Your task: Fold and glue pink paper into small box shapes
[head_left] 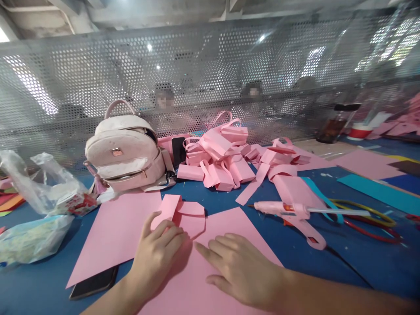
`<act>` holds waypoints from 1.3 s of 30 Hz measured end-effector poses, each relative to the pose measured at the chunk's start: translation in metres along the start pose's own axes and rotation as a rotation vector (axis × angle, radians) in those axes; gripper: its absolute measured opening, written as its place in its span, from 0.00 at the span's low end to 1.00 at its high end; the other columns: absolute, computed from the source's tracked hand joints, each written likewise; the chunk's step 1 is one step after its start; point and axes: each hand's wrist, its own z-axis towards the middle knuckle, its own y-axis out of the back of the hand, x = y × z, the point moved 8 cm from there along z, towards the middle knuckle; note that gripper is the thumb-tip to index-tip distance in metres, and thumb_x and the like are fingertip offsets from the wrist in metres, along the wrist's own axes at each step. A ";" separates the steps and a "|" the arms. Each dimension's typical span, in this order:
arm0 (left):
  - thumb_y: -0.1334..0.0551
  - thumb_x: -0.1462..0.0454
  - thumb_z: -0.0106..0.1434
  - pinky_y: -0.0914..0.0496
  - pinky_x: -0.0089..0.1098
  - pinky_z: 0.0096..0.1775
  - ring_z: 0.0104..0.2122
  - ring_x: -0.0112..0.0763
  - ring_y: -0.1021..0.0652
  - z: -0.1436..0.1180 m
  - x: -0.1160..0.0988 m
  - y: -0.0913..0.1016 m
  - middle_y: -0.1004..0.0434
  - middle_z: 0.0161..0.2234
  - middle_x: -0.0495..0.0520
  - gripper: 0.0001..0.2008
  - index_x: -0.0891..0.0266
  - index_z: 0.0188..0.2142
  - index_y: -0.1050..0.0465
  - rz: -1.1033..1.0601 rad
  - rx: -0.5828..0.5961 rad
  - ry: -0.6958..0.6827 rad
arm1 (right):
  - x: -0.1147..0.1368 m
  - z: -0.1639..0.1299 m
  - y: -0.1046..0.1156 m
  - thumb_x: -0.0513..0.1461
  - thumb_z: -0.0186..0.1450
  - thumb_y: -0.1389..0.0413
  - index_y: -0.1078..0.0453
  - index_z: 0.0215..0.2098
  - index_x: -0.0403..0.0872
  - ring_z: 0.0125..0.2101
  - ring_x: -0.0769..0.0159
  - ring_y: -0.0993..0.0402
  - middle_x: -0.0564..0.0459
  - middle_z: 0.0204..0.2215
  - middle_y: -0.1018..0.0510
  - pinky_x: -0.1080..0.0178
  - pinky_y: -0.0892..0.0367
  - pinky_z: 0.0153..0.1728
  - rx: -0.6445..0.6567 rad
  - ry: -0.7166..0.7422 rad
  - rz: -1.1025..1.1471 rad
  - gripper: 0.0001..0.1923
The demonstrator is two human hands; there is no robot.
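My left hand (156, 253) presses on a folded pink paper piece (183, 214), fingers curled over its near flap. Beside it, my right hand (241, 269) lies flat with fingers spread on a large pink paper sheet (226, 227) on the blue table. A second pink sheet (118, 232) lies under and left of the folded piece. Neither hand grips anything.
A pink hot glue gun (288, 210) lies to the right with scissors (370, 218). A heap of folded pink paper bags (223, 157) sits behind, a pink backpack (126, 153) at left, plastic bags (36, 205), a dark phone (95, 282). A perforated metal screen (210, 74) closes the back.
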 end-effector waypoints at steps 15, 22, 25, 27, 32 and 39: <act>0.43 0.66 0.72 0.48 0.42 0.62 0.32 0.29 0.22 0.000 -0.001 0.002 0.18 0.30 0.44 0.10 0.57 0.36 0.23 -0.006 -0.011 0.001 | -0.001 0.000 0.003 0.47 0.71 0.45 0.36 0.63 0.40 0.36 0.56 0.25 0.46 0.39 0.19 0.56 0.35 0.38 -0.032 -0.011 -0.011 0.27; 0.43 0.66 0.73 0.48 0.43 0.62 0.33 0.29 0.23 -0.002 0.000 0.001 0.18 0.30 0.45 0.11 0.57 0.35 0.23 -0.006 -0.005 0.003 | 0.005 -0.003 0.003 0.44 0.75 0.52 0.31 0.58 0.39 0.32 0.59 0.26 0.45 0.35 0.19 0.58 0.37 0.33 -0.018 0.117 0.037 0.21; 0.43 0.66 0.73 0.48 0.43 0.62 0.33 0.29 0.23 -0.003 0.001 0.000 0.18 0.31 0.45 0.11 0.57 0.36 0.23 -0.025 0.001 0.012 | 0.004 -0.002 0.004 0.46 0.73 0.48 0.34 0.61 0.42 0.34 0.59 0.26 0.47 0.38 0.19 0.58 0.36 0.36 -0.001 0.057 0.042 0.24; 0.44 0.65 0.73 0.49 0.43 0.62 0.33 0.30 0.23 -0.003 0.002 -0.002 0.18 0.31 0.45 0.11 0.57 0.37 0.23 -0.029 0.012 0.017 | 0.001 0.000 0.006 0.47 0.72 0.46 0.35 0.63 0.42 0.36 0.57 0.25 0.46 0.38 0.19 0.58 0.36 0.37 -0.018 0.004 0.007 0.26; 0.44 0.64 0.74 0.48 0.43 0.62 0.34 0.30 0.23 -0.004 0.002 -0.001 0.18 0.31 0.45 0.11 0.57 0.37 0.23 -0.026 0.011 0.022 | 0.003 -0.001 0.006 0.44 0.74 0.49 0.29 0.56 0.35 0.33 0.57 0.27 0.45 0.33 0.19 0.57 0.38 0.32 -0.061 0.058 -0.034 0.22; 0.42 0.65 0.72 0.47 0.43 0.61 0.32 0.29 0.23 -0.001 -0.002 0.002 0.19 0.29 0.44 0.09 0.57 0.35 0.24 -0.022 -0.026 0.010 | 0.002 -0.002 0.005 0.45 0.73 0.48 0.33 0.61 0.41 0.35 0.58 0.26 0.47 0.38 0.19 0.58 0.36 0.35 -0.003 0.026 0.041 0.23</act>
